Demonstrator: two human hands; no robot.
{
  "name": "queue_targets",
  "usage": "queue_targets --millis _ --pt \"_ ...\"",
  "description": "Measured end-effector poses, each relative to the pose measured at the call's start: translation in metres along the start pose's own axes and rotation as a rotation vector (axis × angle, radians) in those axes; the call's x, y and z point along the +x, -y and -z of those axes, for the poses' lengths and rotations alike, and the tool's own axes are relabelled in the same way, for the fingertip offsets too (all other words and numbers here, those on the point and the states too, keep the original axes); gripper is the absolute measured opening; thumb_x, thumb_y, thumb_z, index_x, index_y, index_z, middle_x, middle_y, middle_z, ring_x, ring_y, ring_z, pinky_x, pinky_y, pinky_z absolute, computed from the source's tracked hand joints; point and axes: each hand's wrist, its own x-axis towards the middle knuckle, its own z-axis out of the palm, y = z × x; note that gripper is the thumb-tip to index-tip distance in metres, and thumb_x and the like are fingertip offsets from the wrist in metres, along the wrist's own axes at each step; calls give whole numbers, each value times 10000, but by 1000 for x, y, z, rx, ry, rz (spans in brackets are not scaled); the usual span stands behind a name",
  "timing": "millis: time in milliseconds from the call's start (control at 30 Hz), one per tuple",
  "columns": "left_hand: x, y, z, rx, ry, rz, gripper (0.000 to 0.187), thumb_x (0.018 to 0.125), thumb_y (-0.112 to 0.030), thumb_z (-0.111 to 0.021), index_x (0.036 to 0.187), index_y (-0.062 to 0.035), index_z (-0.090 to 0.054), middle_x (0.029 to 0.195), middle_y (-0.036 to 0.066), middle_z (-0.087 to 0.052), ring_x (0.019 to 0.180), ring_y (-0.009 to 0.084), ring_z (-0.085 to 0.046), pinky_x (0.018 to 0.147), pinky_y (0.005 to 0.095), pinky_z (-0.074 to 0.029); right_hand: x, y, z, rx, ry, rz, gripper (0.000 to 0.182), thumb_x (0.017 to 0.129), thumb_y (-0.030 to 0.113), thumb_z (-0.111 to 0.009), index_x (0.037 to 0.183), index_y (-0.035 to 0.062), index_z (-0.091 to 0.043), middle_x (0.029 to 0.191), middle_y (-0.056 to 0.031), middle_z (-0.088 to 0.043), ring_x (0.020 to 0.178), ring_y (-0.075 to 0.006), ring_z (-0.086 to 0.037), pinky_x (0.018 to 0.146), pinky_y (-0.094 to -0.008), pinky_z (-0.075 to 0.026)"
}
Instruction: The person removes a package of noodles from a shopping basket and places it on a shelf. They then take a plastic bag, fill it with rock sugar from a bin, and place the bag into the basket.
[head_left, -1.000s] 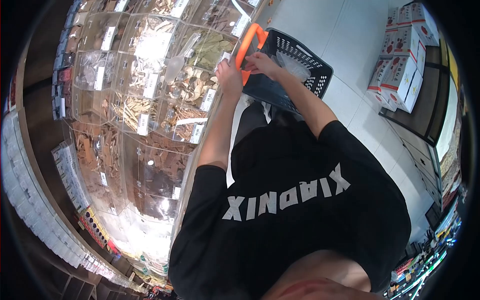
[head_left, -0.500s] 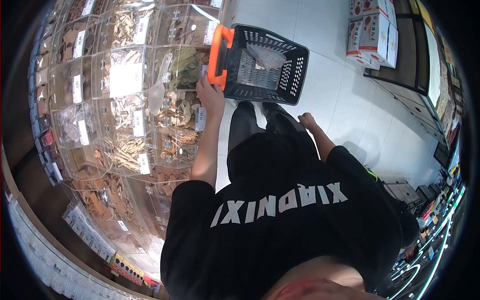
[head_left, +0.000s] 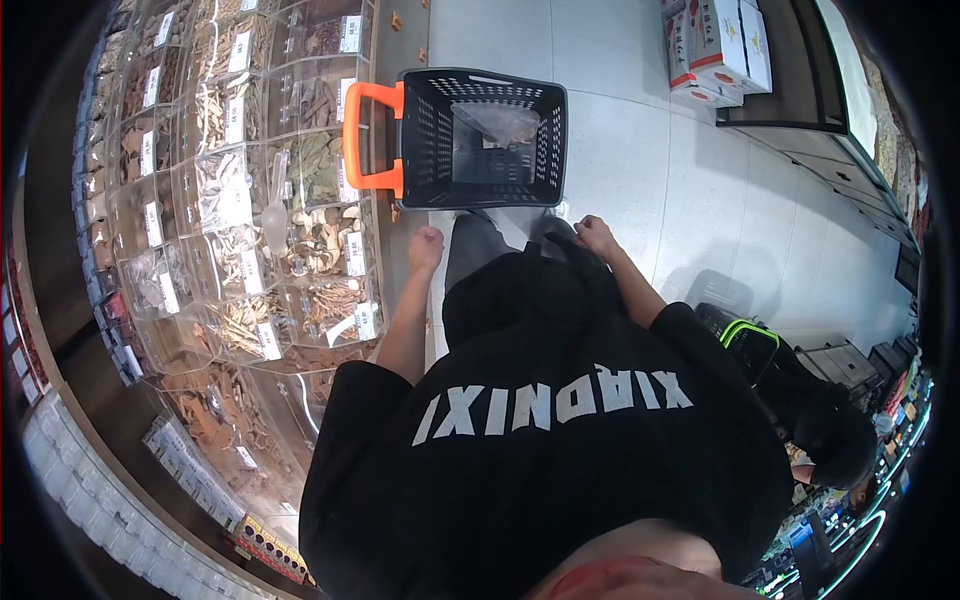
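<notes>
A dark grey shopping basket (head_left: pixel 485 185) with round holes stands on the floor in front of my feet. Its orange handle (head_left: pixel 352 137) leans out to the left, and a clear plastic bag (head_left: pixel 497 124) lies inside. My left hand (head_left: pixel 426 248) is closed in a loose fist just below the basket's left corner, off the handle, with nothing visible in it. Beside my right thigh, my right hand (head_left: pixel 594 235) has its fingers curled in and holds nothing I can see.
Clear bins of dried goods (head_left: pixel 320 240) with price tags line my left side, and a plastic scoop (head_left: pixel 274 215) lies on them. Stacked white cartons (head_left: pixel 715 50) stand at the upper right near a dark cabinet (head_left: pixel 820 150). Another person with a green-handled basket (head_left: pixel 740 335) is at the lower right.
My left hand has come off the orange handle and dropped lower, now a fist. The basket appears further left and more upright in view. The other person's green-handled basket shows more.
</notes>
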Motion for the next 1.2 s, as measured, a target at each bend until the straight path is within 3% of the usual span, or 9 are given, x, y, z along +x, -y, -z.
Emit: queue_targets --millis 33,133,233,400,533,667,867,1200 --pt "0 12 -12 -69 67 135 164 850 -123 -650 962 -3 -645 795 140 -708 803 296 -705 738 385 -544 -8 -2 11 -73 12 10 274 936 240 -575 978 -23 -642 801 -106 -706 691 -189 -681 659 -335 -550" --pt "-39 14 -54 5 72 285 182 849 -159 -654 967 -22 -674 882 146 -732 860 297 -714 779 383 -549 6 -48 32 -99 16 24 290 916 247 -580 972 -31 -641 790 -123 -701 676 -189 -674 650 -339 -553" --pt "-76 9 -93 335 -55 76 200 850 -197 -655 967 -45 -709 923 142 -742 893 288 -718 822 387 -548 26 -89 58 64 44 -18 315 898 265 -584 927 -42 -645 774 -142 -695 672 -198 -676 629 -340 -555" --pt "-92 4 -101 220 -96 115 199 847 -213 -667 968 -69 -733 951 139 -744 925 286 -714 860 386 -540 47 -120 110 -132 94 -96 282 879 213 -543 855 -52 -636 757 -146 -682 634 -215 -677 549 -347 -544" --pt "-105 5 -109 171 -161 178 206 851 -227 -672 967 -69 -734 929 138 -744 910 281 -714 850 379 -539 65 -114 127 -155 80 -40 271 879 208 -538 845 -47 -625 750 -142 -677 632 -212 -675 538 -343 -537" --pt "-105 10 -122 41 -225 177 208 861 -233 -672 970 -68 -735 922 138 -742 897 277 -713 841 377 -539 71 -82 124 -137 88 30 283 890 232 -547 931 -39 -617 775 -130 -675 655 -202 -677 550 -329 -532" --pt "-105 -14 -112 11 -269 209 193 872 -219 -669 963 -60 -733 908 129 -739 878 259 -709 833 367 -538 72 -33 102 -242 158 104 305 889 240 -572 966 -51 -623 812 -157 -700 713 -230 -700 677 -365 -564" --pt "-16 -1 -95 -40 -37 185 184 867 -197 -664 961 -51 -727 909 119 -731 861 246 -699 812 357 -533 68 18 83 -248 51 38 328 896 257 -566 971 -53 -641 800 -156 -705 726 -238 -698 695 -371 -558"
